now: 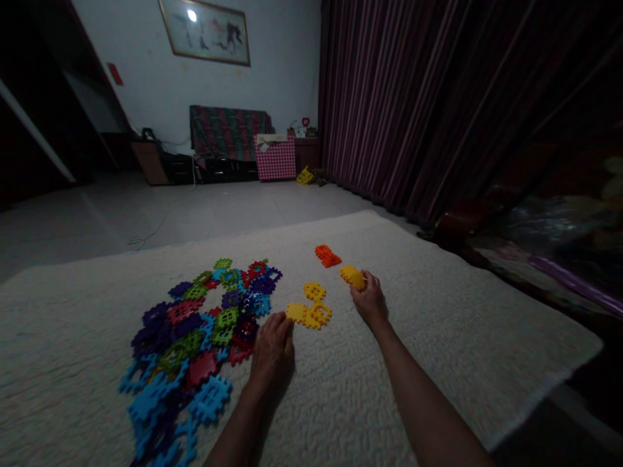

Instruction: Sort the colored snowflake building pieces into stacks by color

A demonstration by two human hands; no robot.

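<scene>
On a pale rug (pixel 438 337) lies a heap of plastic interlocking tiles (pixel 195 331) in blue, purple, green and red. My left hand (pixel 272 350) rests at the heap's right edge, fingers curled, touching a flat yellow tile (pixel 296 312) that adjoins other loose yellow tiles (pixel 316 305). My right hand (pixel 370 299) is closed on a small stack of yellow tiles (pixel 352 276) further right. A stack of orange tiles (pixel 327 255) sits just beyond, apart from both hands.
The rug covers a grey floor (pixel 146 207). Dark striped curtains (pixel 438 97) hang on the right, with dark furniture (pixel 535 220) beside the rug's right edge. A covered cabinet (pixel 228 133), a checked bag (pixel 276 157) and a framed picture (pixel 207 29) stand at the far wall.
</scene>
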